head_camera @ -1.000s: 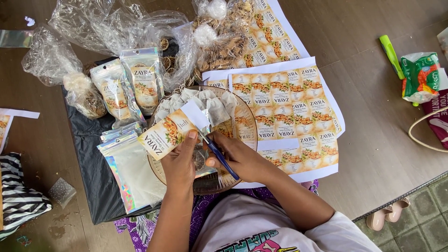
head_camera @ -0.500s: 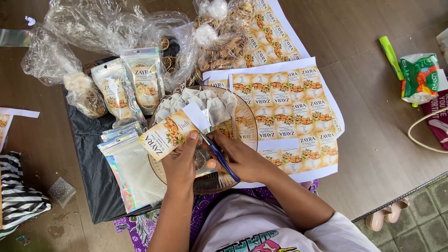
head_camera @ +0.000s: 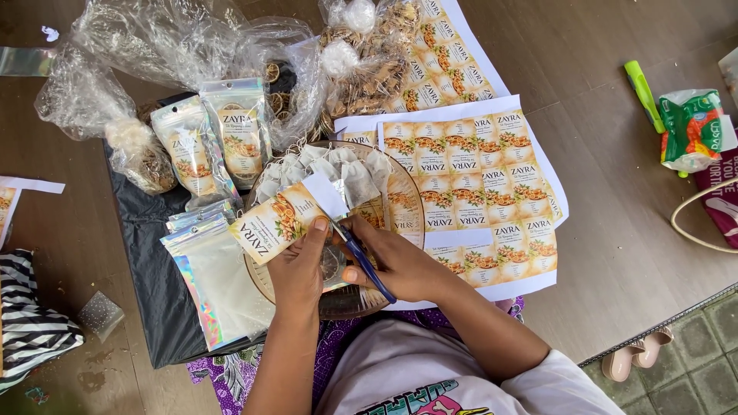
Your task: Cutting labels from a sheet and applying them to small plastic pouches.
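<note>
Left of my hands lie the empty shiny pouches (head_camera: 211,277), handy for filling. My left hand (head_camera: 298,269) pinches the printed label strip (head_camera: 280,221) taut above the glass bowl (head_camera: 411,201), so my right hand (head_camera: 400,265), closed around blue-handled scissors (head_camera: 361,257), can cut it; uncut label sheets (head_camera: 480,192) wait right of it.

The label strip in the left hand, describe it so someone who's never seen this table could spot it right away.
Start at the round glass dish in the middle of the wooden table. Over its left rim the left hand holds up the label strip, while the right hand works blue-handled scissors at its edge. Unlike the flat label sheets to the right, it is one loose, tilted strip.
</note>
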